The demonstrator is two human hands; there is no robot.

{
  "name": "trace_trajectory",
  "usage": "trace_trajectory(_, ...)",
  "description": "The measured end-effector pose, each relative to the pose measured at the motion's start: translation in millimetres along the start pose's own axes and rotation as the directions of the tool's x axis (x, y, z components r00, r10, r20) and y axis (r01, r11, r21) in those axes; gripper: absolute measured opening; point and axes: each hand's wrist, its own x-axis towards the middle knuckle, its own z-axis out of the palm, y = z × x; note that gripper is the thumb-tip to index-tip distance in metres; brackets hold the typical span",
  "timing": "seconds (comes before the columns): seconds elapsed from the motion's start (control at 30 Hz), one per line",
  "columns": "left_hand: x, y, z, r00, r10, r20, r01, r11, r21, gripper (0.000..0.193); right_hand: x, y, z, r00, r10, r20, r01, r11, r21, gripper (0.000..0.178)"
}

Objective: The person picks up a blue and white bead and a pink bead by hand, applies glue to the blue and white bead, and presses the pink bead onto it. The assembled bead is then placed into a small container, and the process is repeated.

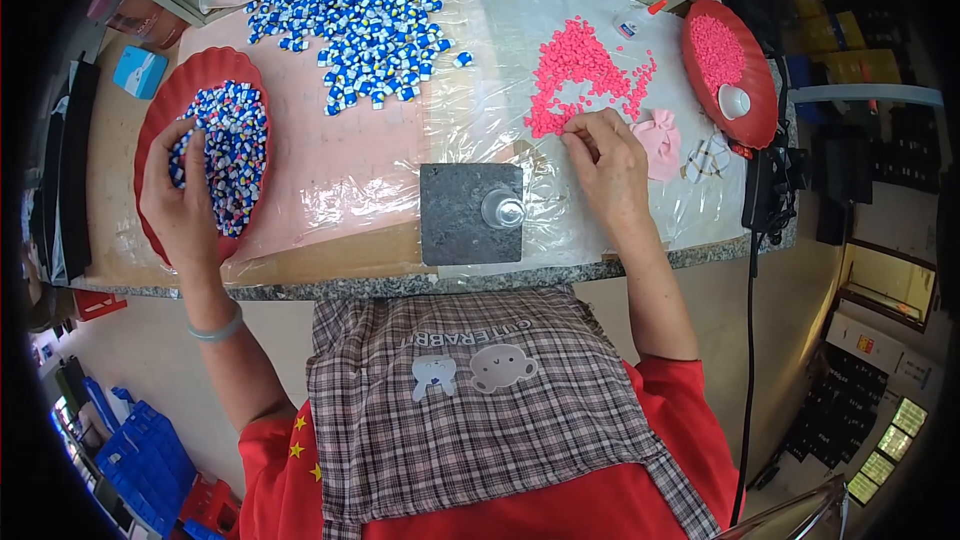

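Observation:
My left hand (178, 202) reaches into a red scalloped tray (255, 70) on the left, filled with small blue-and-white pieces (236, 140). Its fingers curl and the thumb and index tips come close together; anything between them is too small to make out. At the near edge of a loose heap of bright pink small pieces (575, 62), my right hand (612, 172) is bent in a pinch, with its fingertips touching or just above the pieces. What it holds, if anything, is hidden. Between the hands lies a dark square mat (450, 230) bearing a small clear round cup (502, 209).
A large pile of blue-and-white pieces (375, 10) spreads across the far table. At right are a second red tray (752, 105) with pink pieces and a white cup (734, 102), a pink cloth bow (660, 145) and a black cable (752, 340). A granite edge (380, 287) runs along the front.

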Motion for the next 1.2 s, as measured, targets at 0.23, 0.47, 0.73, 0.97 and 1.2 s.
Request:
trace_trajectory(0.23, 4, -49, -11, 0.983, 0.016, 0.181, -0.079, 0.936, 0.344, 0.019, 5, 6, -12, 0.987, -0.073, 0.144, 0.066, 0.996, 0.053, 0.010)
trace_trajectory(0.47, 7, -32, -6, 0.980, 0.120, 0.159, -0.177, 0.891, 0.418, 0.021, 0, -4, -8, 0.992, -0.064, 0.113, 0.061, 0.998, 0.032, 0.011)
trace_trajectory(0.73, 9, 80, 93, 0.843, 0.483, 0.237, -0.448, 0.874, -0.186, 0.022, 2, 0, -22, 0.959, -0.194, 0.208, 0.188, 0.981, 0.051, 0.010)
trace_trajectory(0.97, 11, 122, 166, 0.754, 0.589, 0.291, -0.535, 0.808, -0.248, 0.027, -5, 4, -24, 0.980, -0.065, 0.189, 0.044, 0.992, 0.117, 0.016)
trace_trajectory(1.2, 13, 127, 176, 0.721, 0.594, 0.357, -0.583, 0.799, -0.150, 0.024, -9, -2, -13, 0.988, -0.112, 0.108, 0.115, 0.993, -0.027, 0.011)
